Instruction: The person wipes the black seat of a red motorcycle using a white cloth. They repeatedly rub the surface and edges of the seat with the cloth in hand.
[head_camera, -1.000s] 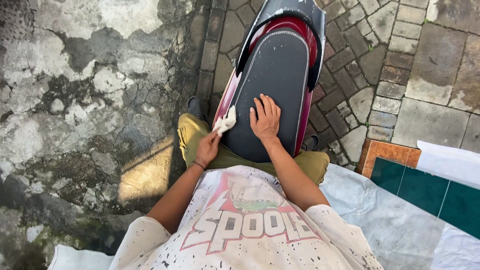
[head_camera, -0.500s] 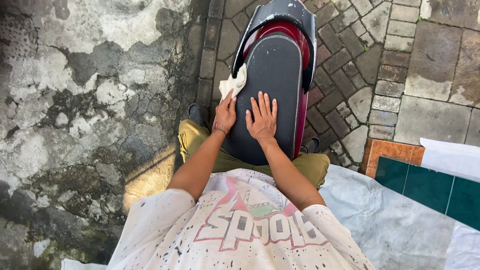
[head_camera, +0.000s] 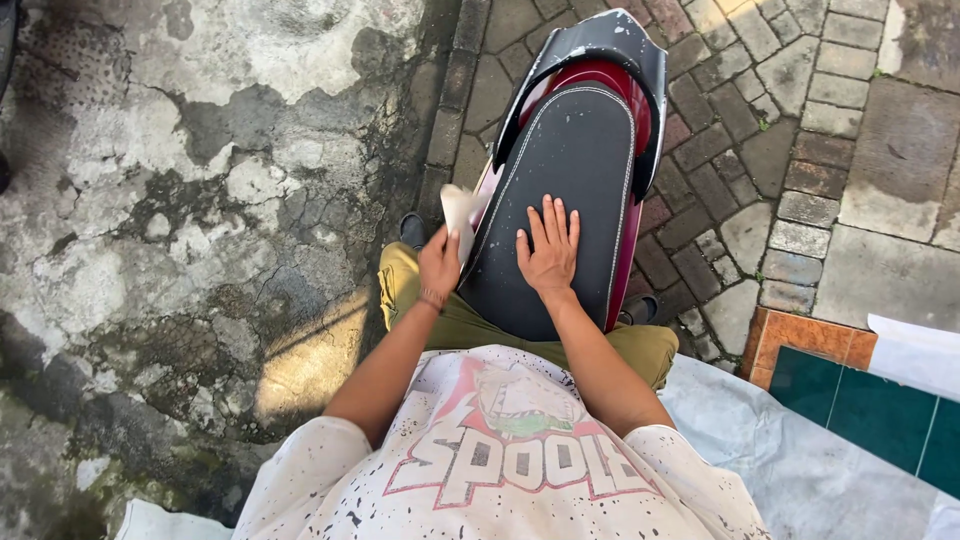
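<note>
seat (head_camera: 575, 190): black – white stitching
body (head_camera: 632, 120): maroon
cloth (head_camera: 462, 212): white
trousers (head_camera: 470, 325): olive
shirt (head_camera: 500, 460): white – black specks
tiles (head_camera: 870, 405): teal, orange edge

head view, steep downward, close overhead

The scooter seat (head_camera: 575, 190) stands straight ahead of the person, with paving stones (head_camera: 800, 130) to its right and cracked concrete (head_camera: 200, 200) to its left. The right hand (head_camera: 549, 250) lies on the seat; the left hand (head_camera: 439, 264) presses a cloth (head_camera: 461, 215) against its left edge (a tiled step (head_camera: 860, 390) sits near right).
</note>
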